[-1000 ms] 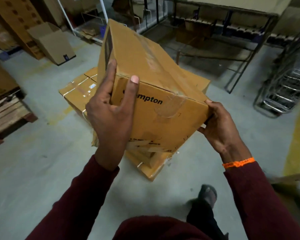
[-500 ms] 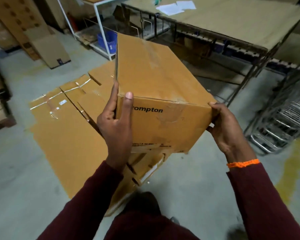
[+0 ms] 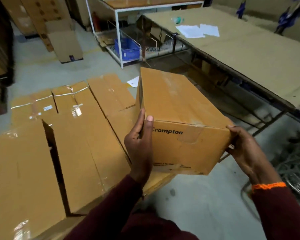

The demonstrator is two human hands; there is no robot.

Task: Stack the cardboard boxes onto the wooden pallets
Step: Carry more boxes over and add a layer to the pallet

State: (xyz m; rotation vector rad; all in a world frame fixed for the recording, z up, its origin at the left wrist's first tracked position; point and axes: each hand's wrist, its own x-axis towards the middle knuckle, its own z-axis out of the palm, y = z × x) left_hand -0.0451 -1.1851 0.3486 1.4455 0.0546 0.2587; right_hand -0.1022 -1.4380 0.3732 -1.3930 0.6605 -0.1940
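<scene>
A brown cardboard box (image 3: 178, 108) printed "Crompton" is held in the air in front of me, its taped top facing up. My left hand (image 3: 139, 148) grips its near left corner, thumb on the front face. My right hand (image 3: 244, 149) holds the near right corner from the side and below. Left of the box, several long taped cardboard boxes (image 3: 73, 146) lie side by side in a low stack. What they rest on is hidden, and no pallet wood shows beneath them.
A long table (image 3: 249, 54) covered in brown sheet, with white papers on it, runs along the right. A white metal rack (image 3: 119, 37) with a blue crate (image 3: 126, 49) stands behind. More cartons (image 3: 64, 44) lean at the back left. Wire racks (image 3: 294, 163) lie at the right.
I have stepped toward the low stack, which now fills the left of the view. The box has come down and levelled out, and both hands keep the same grip on it.
</scene>
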